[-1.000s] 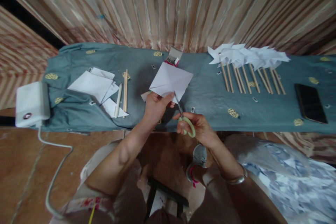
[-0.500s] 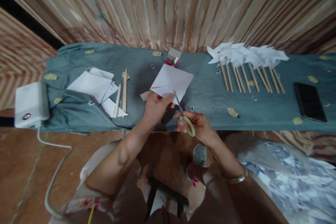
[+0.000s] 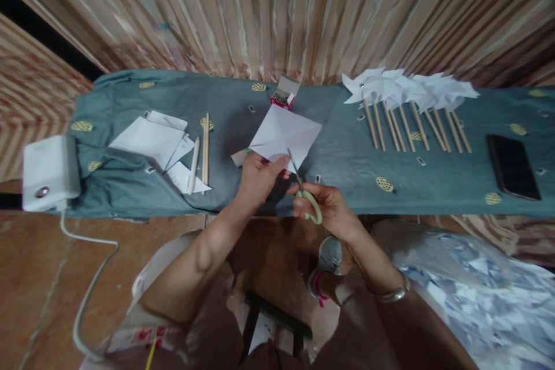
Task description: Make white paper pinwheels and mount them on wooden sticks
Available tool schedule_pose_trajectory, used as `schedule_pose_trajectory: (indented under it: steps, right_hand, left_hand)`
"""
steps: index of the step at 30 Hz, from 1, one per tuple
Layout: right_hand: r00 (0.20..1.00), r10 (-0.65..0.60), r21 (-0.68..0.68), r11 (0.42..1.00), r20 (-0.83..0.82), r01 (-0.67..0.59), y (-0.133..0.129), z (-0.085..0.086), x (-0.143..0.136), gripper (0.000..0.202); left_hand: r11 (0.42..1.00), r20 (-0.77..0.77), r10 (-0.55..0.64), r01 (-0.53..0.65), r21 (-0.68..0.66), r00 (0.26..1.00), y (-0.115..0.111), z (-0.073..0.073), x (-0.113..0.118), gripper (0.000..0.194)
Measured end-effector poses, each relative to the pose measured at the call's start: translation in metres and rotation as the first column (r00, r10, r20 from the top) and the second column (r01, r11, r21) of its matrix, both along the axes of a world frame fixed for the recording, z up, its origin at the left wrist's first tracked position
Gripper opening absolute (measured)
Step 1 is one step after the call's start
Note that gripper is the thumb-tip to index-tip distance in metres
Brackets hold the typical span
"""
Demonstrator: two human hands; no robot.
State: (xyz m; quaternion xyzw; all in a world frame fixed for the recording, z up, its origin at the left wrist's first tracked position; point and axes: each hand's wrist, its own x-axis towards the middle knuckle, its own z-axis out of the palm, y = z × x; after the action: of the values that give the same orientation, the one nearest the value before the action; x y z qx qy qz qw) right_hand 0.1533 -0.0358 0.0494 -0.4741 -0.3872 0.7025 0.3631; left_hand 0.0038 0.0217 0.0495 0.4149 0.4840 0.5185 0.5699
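My left hand [image 3: 260,176] pinches the near edge of a creased white paper square [image 3: 286,130], thumb on top and fingers beneath. In my right hand [image 3: 327,208] are scissors [image 3: 313,208] with pale green handles, my fingers closed through and around the loops. Their blades reach onto the paper near its near corner, just right of my left thumb. Under the paper's left side, part of a small card or box [image 3: 239,157] shows. Just beyond the paper stands an open red-and-white box [image 3: 284,94] of small metal pins or tacks.
Paper sheets [image 3: 150,141], a white pen-like stick [image 3: 194,165] and wooden sticks [image 3: 205,153] lie left on the cloth-covered table [image 3: 347,185]. Paper pinwheels [image 3: 403,89] on sticks lie right, beside a phone [image 3: 513,166]. A white device [image 3: 51,173] with a cable sits at the left end.
Almost nothing differs. The paper's right corner has shifted very slightly to the right, while both hands and the scissors keep nearly the same place.
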Motion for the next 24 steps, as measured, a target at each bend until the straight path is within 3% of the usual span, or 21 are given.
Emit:
schedule_pose_trajectory:
  steps: [8, 24]
  right_hand:
    - [1.000, -0.016, -0.030, 0.999, 0.003, 0.016, 0.0009, 0.0077, -0.0025, 0.052]
    - [1.000, -0.017, -0.016, 1.000, 0.026, 0.018, 0.0003, 0.0029, -0.0003, 0.048]
  left_hand:
    - [1.000, -0.008, -0.020, 0.020, 0.019, 1.000, -0.0004, -0.0029, 0.0000, 0.014]
    - [0.998, -0.017, -0.053, 0.054, 0.030, 0.998, -0.0027, -0.0015, 0.0000, 0.016]
